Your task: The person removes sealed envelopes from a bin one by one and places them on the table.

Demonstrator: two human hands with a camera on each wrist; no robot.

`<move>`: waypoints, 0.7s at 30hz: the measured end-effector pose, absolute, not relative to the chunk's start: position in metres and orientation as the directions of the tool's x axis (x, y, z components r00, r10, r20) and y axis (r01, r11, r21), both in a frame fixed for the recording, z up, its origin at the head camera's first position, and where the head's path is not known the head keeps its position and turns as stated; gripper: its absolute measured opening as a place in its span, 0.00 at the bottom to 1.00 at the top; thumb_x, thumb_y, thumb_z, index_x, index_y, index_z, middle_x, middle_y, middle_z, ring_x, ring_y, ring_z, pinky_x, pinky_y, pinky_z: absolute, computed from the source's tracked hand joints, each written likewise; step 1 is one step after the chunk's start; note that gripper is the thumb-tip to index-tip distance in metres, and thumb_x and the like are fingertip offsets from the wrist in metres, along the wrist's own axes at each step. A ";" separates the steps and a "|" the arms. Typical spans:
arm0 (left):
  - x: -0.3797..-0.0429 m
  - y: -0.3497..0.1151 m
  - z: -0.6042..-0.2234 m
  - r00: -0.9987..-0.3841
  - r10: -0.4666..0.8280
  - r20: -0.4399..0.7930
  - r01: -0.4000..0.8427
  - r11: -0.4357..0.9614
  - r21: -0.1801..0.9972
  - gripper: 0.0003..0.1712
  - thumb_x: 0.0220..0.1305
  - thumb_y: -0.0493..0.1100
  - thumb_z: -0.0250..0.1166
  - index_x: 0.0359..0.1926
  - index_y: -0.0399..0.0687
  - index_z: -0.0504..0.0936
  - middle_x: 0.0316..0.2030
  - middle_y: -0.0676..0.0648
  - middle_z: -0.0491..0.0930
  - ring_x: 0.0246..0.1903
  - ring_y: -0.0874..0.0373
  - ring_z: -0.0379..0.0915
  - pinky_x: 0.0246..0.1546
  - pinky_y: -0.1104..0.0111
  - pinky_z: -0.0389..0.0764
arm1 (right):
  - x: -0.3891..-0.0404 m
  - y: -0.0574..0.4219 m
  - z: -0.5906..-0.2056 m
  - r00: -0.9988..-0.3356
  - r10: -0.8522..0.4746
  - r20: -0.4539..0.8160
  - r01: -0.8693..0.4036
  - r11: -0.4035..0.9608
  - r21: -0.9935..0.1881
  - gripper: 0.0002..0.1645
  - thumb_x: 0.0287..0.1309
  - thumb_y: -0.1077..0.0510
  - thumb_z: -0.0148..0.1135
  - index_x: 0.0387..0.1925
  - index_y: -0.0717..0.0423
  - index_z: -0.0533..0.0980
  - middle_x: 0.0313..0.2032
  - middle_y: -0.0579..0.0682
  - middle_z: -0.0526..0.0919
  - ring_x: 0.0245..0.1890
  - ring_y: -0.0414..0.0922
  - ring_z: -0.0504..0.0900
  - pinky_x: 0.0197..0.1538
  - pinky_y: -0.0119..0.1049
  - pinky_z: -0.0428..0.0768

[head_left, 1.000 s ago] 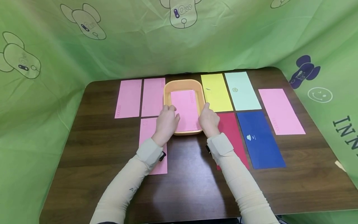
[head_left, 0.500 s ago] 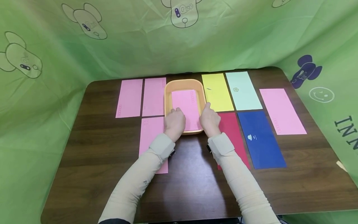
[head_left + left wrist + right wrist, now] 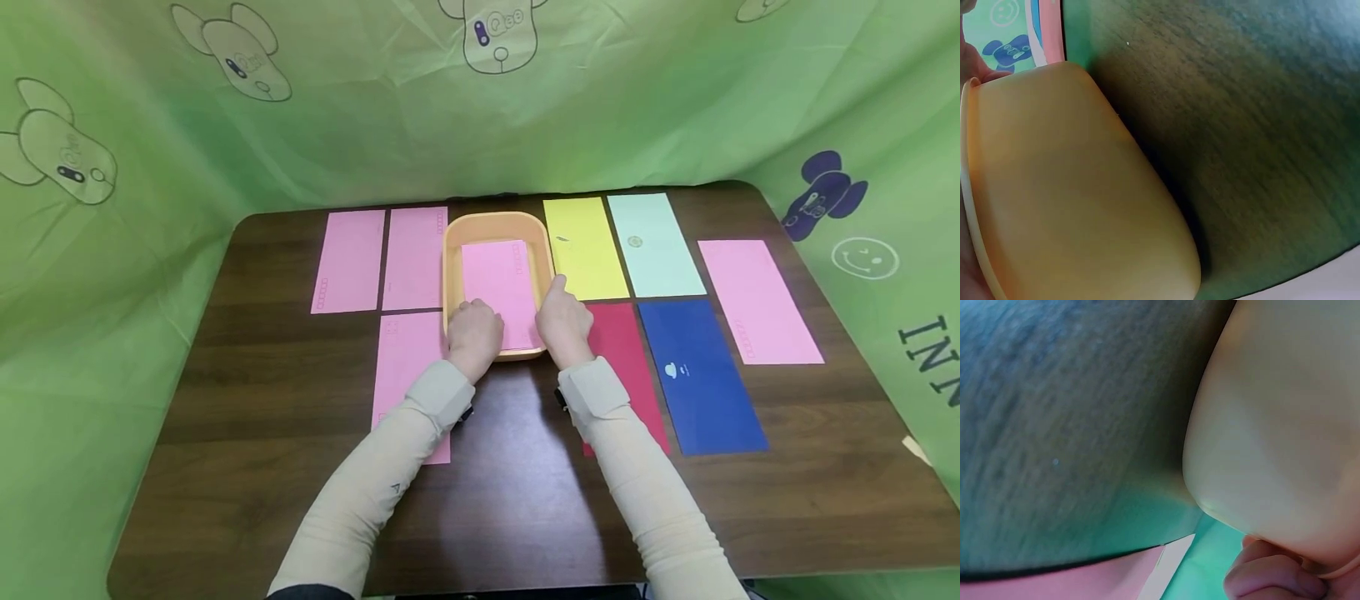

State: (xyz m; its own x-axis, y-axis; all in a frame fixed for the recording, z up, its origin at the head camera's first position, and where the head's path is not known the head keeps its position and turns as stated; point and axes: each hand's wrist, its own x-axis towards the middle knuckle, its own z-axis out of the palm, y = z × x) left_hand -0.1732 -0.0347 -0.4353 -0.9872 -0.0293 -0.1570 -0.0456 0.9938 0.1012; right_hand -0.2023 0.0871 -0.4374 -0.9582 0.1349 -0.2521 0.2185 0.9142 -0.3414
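My right hand (image 3: 564,323) grips the right side of an orange plastic basket (image 3: 492,221), its index finger along the rim. In the right wrist view its curled fingers (image 3: 1272,575) touch the basket's outer wall. My left hand (image 3: 476,336) reaches over the basket's near left corner, bent fingers down at a pink envelope (image 3: 498,275) inside. Whether those fingertips pinch the envelope is hidden. The left wrist view shows mostly the basket's near wall (image 3: 1079,181), with a bit of my left hand (image 3: 969,269) at the frame's edge.
Several pink envelopes lie flat, such as one (image 3: 348,258) at left and another (image 3: 761,300) at far right. Right of the basket are yellow (image 3: 588,250), mint (image 3: 656,242), red (image 3: 630,375) and blue (image 3: 701,375) envelopes. A green curtain (image 3: 360,142) hangs behind the wooden table (image 3: 255,400).
My left hand has moved right from the basket's left rim onto the pink envelope inside, then slightly nearer to me. My right hand has stayed at the right rim.
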 end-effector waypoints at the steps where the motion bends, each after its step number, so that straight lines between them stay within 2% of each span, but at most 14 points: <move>1: -0.173 -0.035 -0.436 -0.988 -0.024 -0.153 -0.039 0.995 0.097 0.23 0.71 0.51 0.50 0.44 0.34 0.79 0.39 0.40 0.82 0.39 0.49 0.79 0.38 0.63 0.79 | -0.202 0.087 -0.438 -0.959 0.135 -0.250 0.218 0.914 -0.343 0.19 0.64 0.63 0.44 0.56 0.61 0.59 0.31 0.62 0.81 0.31 0.56 0.82 0.29 0.44 0.75; 8: -0.171 -0.033 -0.438 -0.994 -0.011 -0.105 -0.019 0.997 0.071 0.17 0.69 0.45 0.51 0.41 0.34 0.78 0.37 0.40 0.80 0.38 0.50 0.76 0.34 0.65 0.78 | -0.202 0.088 -0.438 -0.960 0.139 -0.245 0.221 0.911 -0.348 0.18 0.63 0.63 0.46 0.54 0.61 0.59 0.32 0.62 0.81 0.32 0.57 0.82 0.29 0.44 0.74; 13: -0.171 -0.033 -0.440 -0.997 -0.048 -0.064 -0.057 0.988 0.143 0.14 0.67 0.41 0.51 0.40 0.32 0.76 0.38 0.39 0.77 0.36 0.51 0.74 0.33 0.65 0.77 | -0.202 0.087 -0.438 -0.956 0.151 -0.252 0.234 0.909 -0.345 0.19 0.62 0.62 0.47 0.54 0.61 0.59 0.33 0.63 0.82 0.34 0.58 0.83 0.30 0.45 0.74; 17: -0.171 -0.032 -0.441 -0.996 -0.090 -0.011 -0.091 0.975 0.202 0.16 0.66 0.40 0.51 0.44 0.29 0.74 0.39 0.38 0.76 0.37 0.50 0.73 0.32 0.65 0.80 | -0.203 0.087 -0.437 -0.954 0.153 -0.259 0.239 0.908 -0.344 0.20 0.62 0.62 0.48 0.54 0.60 0.59 0.34 0.63 0.82 0.34 0.58 0.83 0.32 0.45 0.75; 21: -0.170 -0.032 -0.443 -0.991 -0.112 0.074 -0.091 0.966 0.242 0.23 0.65 0.41 0.53 0.52 0.24 0.71 0.40 0.36 0.74 0.39 0.49 0.73 0.31 0.64 0.81 | -0.203 0.087 -0.437 -0.951 0.152 -0.269 0.242 0.908 -0.342 0.21 0.63 0.62 0.47 0.56 0.61 0.58 0.34 0.63 0.82 0.34 0.57 0.82 0.32 0.45 0.75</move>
State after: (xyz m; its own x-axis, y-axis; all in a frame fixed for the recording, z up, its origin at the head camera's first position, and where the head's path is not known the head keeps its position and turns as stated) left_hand -0.1701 -0.0325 -0.4434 -0.9909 -0.1119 0.0743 -0.0910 0.9660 0.2421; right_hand -0.2029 0.0865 -0.4368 -0.9511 0.1518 -0.2690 0.2417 0.9081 -0.3420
